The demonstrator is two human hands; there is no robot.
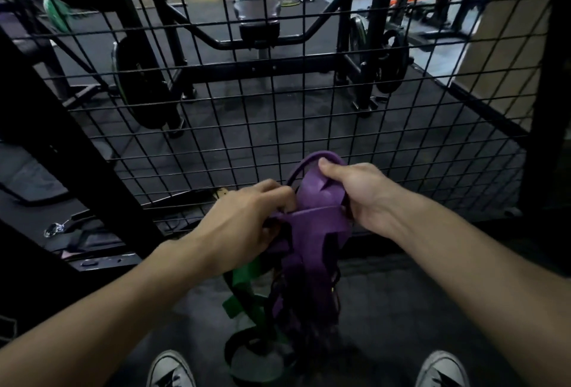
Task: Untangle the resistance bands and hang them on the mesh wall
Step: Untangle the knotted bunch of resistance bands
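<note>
A tangled bunch of resistance bands hangs between my hands, just in front of the black mesh wall (401,127). The wide purple band (312,232) is on top, looped and twisted. A green band (244,281) and thin black bands (244,352) dangle below it down to the floor. My left hand (244,223) grips the tangle from the left, fingers curled into the purple band. My right hand (358,195) pinches the upper purple loop, thumb on top.
Behind the mesh stand a black rack (367,46) with weight plates (142,83) and a bench. A thick black slanted post (61,145) rises at left. A metal carabiner with straps (55,229) lies at lower left. My white shoes (170,369) stand on dark flooring.
</note>
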